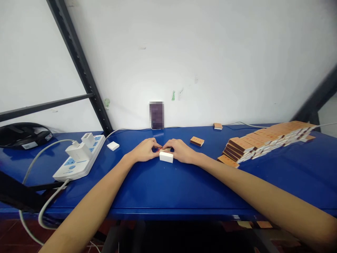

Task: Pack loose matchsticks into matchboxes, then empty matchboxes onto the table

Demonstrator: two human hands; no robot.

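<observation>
hands [164,151] on white box [166,156] | power strip [79,160] left | matchbox stack [265,140] right

Two hands [145,150] [181,151]; two loose brown boxes [197,141] [217,126]; one power strip [80,160]; one box stack [265,140].

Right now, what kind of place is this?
Probably a small workshop or packing bench, not a home table. A blue metal shelf-bench against a bare wall, rows of small brown boxes stacked at right, and a power strip with chargers. Both hands meet at a white box.
</observation>
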